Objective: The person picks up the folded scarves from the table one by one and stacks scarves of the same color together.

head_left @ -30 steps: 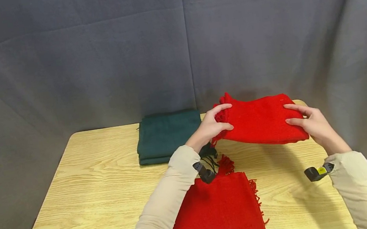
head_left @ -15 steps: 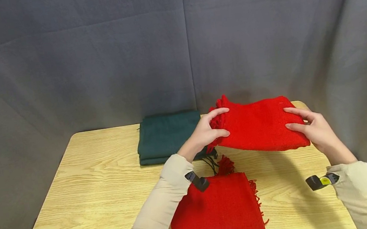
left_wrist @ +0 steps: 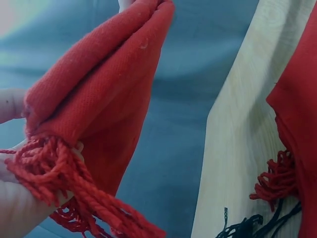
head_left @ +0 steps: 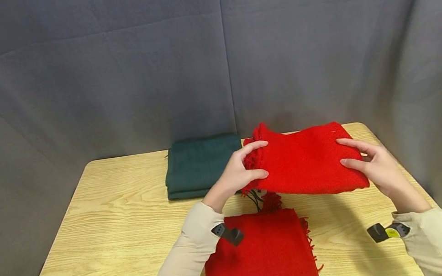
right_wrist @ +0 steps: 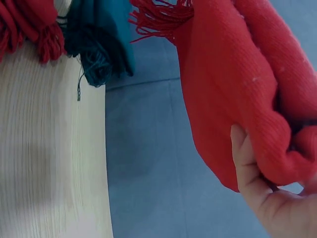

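Observation:
A folded red scarf [head_left: 306, 159] with fringe at its left end hangs above the table between both hands. My left hand [head_left: 235, 173] grips the fringed end, thumb and forefinger on the upper face. In the left wrist view, red fringe [left_wrist: 59, 173] spills over the palm. My right hand [head_left: 377, 165] holds the opposite end, where the right wrist view shows thick folds [right_wrist: 257, 99] between the fingers and thumb. Below lies a second folded red scarf [head_left: 264, 252], flat on the table, its fringe toward the right and the back.
A folded dark green scarf [head_left: 203, 165] lies at the table's back edge, left of the held one; its dark fringe is partly covered. The wooden table [head_left: 112, 229] ends at a grey curtain [head_left: 135, 84] behind and at the sides.
Both hands have brought the held red scarf lower and nearer, and slightly to the left. The red scarf on the table and the green scarf have stayed put.

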